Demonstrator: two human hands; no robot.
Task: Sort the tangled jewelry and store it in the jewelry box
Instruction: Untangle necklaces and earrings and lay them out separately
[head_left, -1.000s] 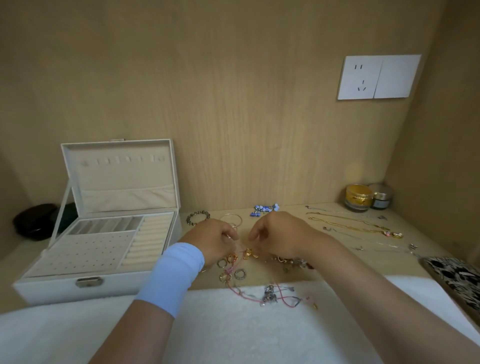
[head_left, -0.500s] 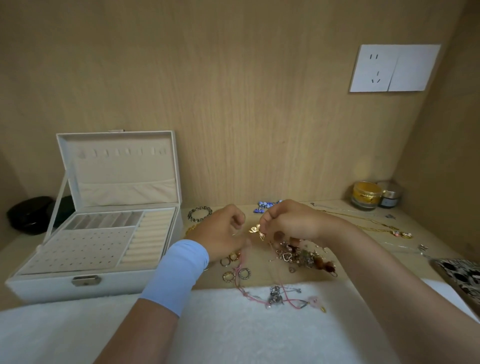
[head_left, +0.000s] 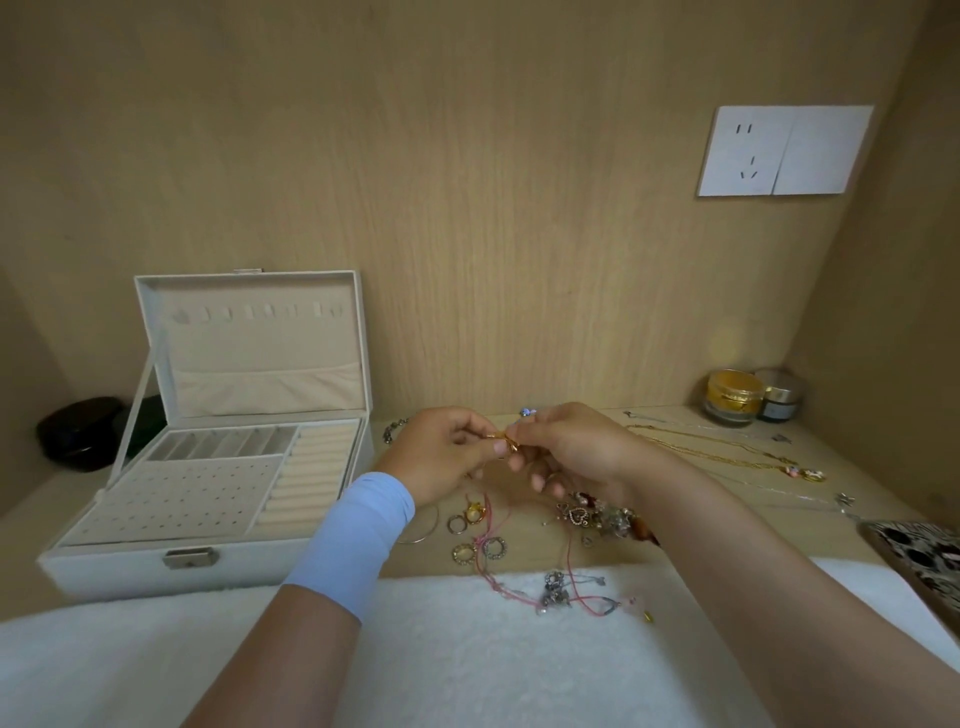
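both hands are raised a little above the counter and meet in the middle. the left hand and the right hand each pinch the same small gold piece between thumb and forefinger, and the other fingers of the right hand are curled loosely below it. what kind of piece it is, i cannot tell. the left wrist has a light blue band.

the tangled jewelry lies on the counter just under the right hand – a small heap with a heart charm and dark beads. left of it are several rings and a thin bangle partly hidden by the left wrist. a pink cord goes from the rings down onto the white towel, where some silver charms lie too. a gold chain is stretched out to the right, well apart from the heap, and a beaded bracelet shows behind the left hand.

the jewelry box stands at the left side with its lid upright – i can see no jewelry in the compartments, the earring panel or the ring rolls. two small jars stand in the back right corner, and a white socket plate is on the wall.
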